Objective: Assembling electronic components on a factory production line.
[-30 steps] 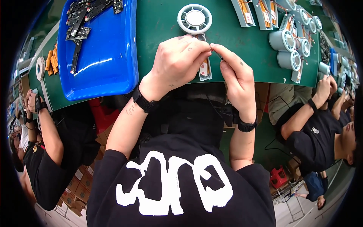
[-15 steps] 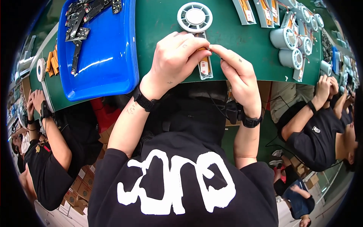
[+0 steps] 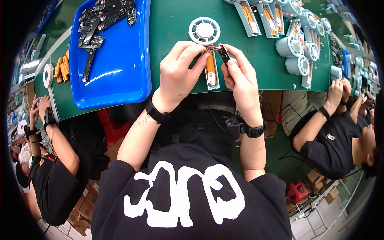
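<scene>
A pale blue handheld fan housing with a round grille head lies on the green table, its open handle pointing toward me. An orange-wrapped battery with a white label sits inside the handle. Above it, my left hand pinches thin red and black wires between thumb and forefinger. My right hand grips a narrow black circuit board, tilted, with its upper end by the wires. Whether the wires are joined to the board I cannot tell.
To the left a blue tray bears several black circuit boards; orange batteries and a white tape roll lie beyond it. Several fan housings stand at the right. People sit working on both sides.
My right hand has turned and drawn slightly back from the left, bringing the black circuit board and the wires into plain sight. The whole view has shifted a little.
</scene>
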Demonstrator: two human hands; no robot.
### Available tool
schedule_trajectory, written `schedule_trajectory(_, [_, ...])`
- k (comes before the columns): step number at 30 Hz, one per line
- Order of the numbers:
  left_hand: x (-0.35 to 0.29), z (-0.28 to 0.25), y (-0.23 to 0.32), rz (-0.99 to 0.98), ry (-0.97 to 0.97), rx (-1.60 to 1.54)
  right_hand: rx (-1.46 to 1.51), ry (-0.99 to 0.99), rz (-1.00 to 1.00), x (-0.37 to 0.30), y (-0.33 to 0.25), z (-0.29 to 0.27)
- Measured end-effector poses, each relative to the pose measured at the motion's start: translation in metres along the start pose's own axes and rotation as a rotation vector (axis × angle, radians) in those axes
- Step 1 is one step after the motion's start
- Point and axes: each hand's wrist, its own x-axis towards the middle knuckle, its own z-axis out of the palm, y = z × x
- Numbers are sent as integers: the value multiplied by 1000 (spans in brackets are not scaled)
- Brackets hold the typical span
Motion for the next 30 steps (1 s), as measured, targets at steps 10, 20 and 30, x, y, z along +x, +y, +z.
schedule_trajectory(10, [-1, 6, 3, 29, 56, 33, 119, 96, 94, -2, 3, 5])
schedule_trajectory(20, [11, -4, 15, 59, -100, 443, -32, 144, 41, -15, 8, 9])
schedule_trajectory(30, [1, 9, 3, -70, -16, 115, -253, 206, -76, -15, 7, 17])
